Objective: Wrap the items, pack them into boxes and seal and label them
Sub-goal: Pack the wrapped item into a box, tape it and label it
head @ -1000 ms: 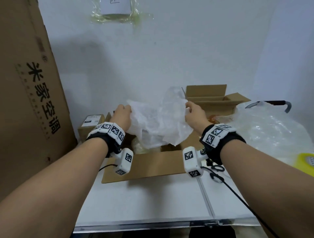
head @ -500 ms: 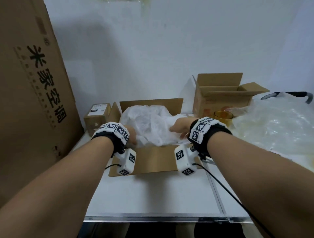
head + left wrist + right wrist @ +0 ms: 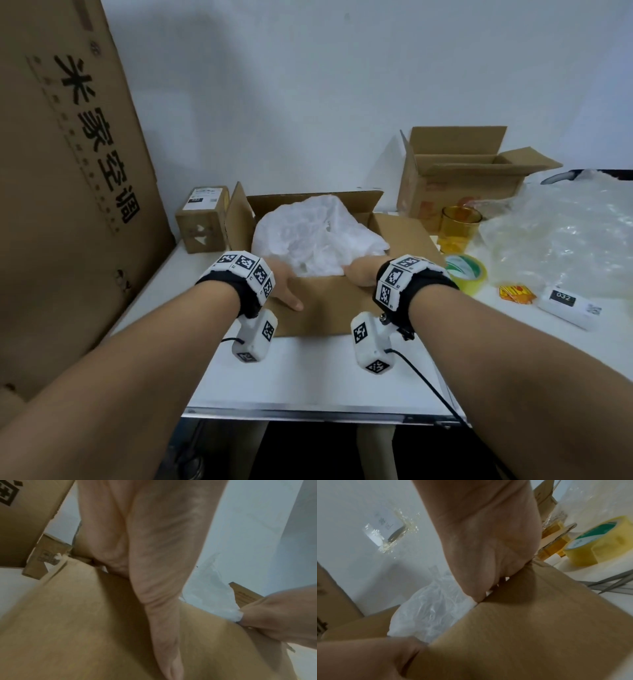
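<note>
- Box [image 3: 325,305]: open carton at the middle of the desk [image 3: 308,377], near flap folded down toward the desk's front edge, far flap upright
- Wrap [image 3: 315,236]: crumpled white sheet heaped inside the box, rising above its rim
- Left hand [image 3: 284,284]: on the near flap, thumb straight and flat on the cardboard; fingers reach over the fold toward the wrap, their curl hidden
- Right hand [image 3: 363,274]: at the box's near right corner, fingers bent over the flap fold, touching the wrap; whether they pinch it cannot be told
- Small box [image 3: 202,219]: sealed and labelled, back left of the desk, beside the box
- Second carton [image 3: 455,178]: open, back right
- Amber cup [image 3: 459,226]: upright, in front of the second carton
- Tape roll [image 3: 467,272]: yellow, just right of the box
- Plastic film [image 3: 561,233]: loose pile at the right edge
- Tall carton [image 3: 68,171]: stands at the left edge
</note>
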Demonstrator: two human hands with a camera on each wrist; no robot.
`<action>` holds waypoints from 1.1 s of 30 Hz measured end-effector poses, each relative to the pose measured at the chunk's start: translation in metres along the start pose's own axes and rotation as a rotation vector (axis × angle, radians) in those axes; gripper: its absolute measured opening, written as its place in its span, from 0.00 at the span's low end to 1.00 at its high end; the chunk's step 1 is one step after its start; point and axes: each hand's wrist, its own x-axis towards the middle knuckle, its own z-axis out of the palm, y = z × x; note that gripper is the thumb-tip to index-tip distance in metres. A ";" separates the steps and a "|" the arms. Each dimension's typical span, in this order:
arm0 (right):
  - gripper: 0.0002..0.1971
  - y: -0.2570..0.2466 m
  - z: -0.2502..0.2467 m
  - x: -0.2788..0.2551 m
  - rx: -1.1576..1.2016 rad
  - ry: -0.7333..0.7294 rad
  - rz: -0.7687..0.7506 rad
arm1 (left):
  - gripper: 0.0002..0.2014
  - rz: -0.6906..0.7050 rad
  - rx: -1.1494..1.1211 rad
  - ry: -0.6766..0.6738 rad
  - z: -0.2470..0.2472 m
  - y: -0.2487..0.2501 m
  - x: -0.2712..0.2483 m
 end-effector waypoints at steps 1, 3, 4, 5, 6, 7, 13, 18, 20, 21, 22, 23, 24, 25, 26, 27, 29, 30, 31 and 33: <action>0.21 -0.001 0.001 -0.002 0.022 0.012 -0.003 | 0.38 0.000 0.000 0.012 0.001 0.001 0.000; 0.22 -0.001 0.001 -0.006 -0.010 0.070 -0.008 | 0.38 -0.006 -0.004 0.021 0.003 0.002 0.001; 0.21 -0.001 -0.001 -0.010 -0.052 0.135 -0.013 | 0.38 -0.009 -0.004 0.021 0.002 0.001 0.001; 0.19 0.000 -0.003 -0.011 -0.069 0.237 -0.027 | 0.37 -0.012 0.000 0.022 0.002 0.002 0.001; 0.17 0.000 -0.006 -0.013 -0.051 0.341 -0.039 | 0.37 -0.014 0.001 0.024 0.002 0.002 0.002; 0.17 0.001 -0.007 -0.016 -0.041 0.449 -0.064 | 0.37 -0.022 0.004 0.025 0.002 0.001 0.003; 0.33 0.000 -0.015 -0.018 0.034 0.570 -0.213 | 0.40 -0.036 -0.013 0.040 0.003 0.000 0.004; 0.32 0.001 0.007 -0.005 -0.101 0.224 -0.018 | 0.38 -0.037 -0.038 0.061 0.006 0.002 0.002; 0.36 0.001 0.014 -0.003 -0.087 0.136 0.006 | 0.37 -0.030 -0.036 0.062 0.008 0.003 0.003; 0.36 0.002 0.015 -0.002 -0.072 0.116 0.003 | 0.37 -0.028 -0.038 0.062 0.009 0.003 0.003; 0.36 0.002 0.013 -0.002 -0.056 0.098 -0.002 | 0.37 -0.027 -0.037 0.066 0.010 0.004 0.003; 0.36 0.000 0.009 -0.005 -0.048 0.073 -0.004 | 0.37 -0.026 -0.032 0.073 0.009 0.005 0.002; 0.35 -0.001 0.006 -0.006 -0.044 0.046 -0.003 | 0.36 -0.028 -0.018 0.081 0.008 0.005 0.001; 0.35 -0.002 0.005 -0.007 -0.044 0.023 0.004 | 0.36 -0.032 0.002 0.088 0.005 0.006 -0.002; 0.35 -0.003 0.004 -0.006 -0.050 0.010 0.016 | 0.36 -0.036 0.034 0.093 0.002 0.007 -0.003; 0.35 -0.005 0.005 -0.006 -0.054 0.006 0.031 | 0.37 -0.039 0.072 0.093 -0.002 0.009 -0.006; 0.35 -0.007 0.007 -0.007 -0.084 0.020 0.051 | 0.37 -0.056 0.154 0.083 -0.010 0.015 -0.014; 0.35 -0.007 0.008 -0.007 -0.097 0.034 0.054 | 0.35 -0.065 0.190 0.088 -0.014 0.020 -0.016; 0.34 -0.007 0.008 -0.009 -0.103 0.045 0.049 | 0.30 -0.061 0.209 0.106 -0.019 0.025 -0.020; 0.33 -0.006 0.008 -0.013 -0.090 0.065 0.040 | 0.20 -0.015 0.185 0.198 -0.036 0.034 -0.026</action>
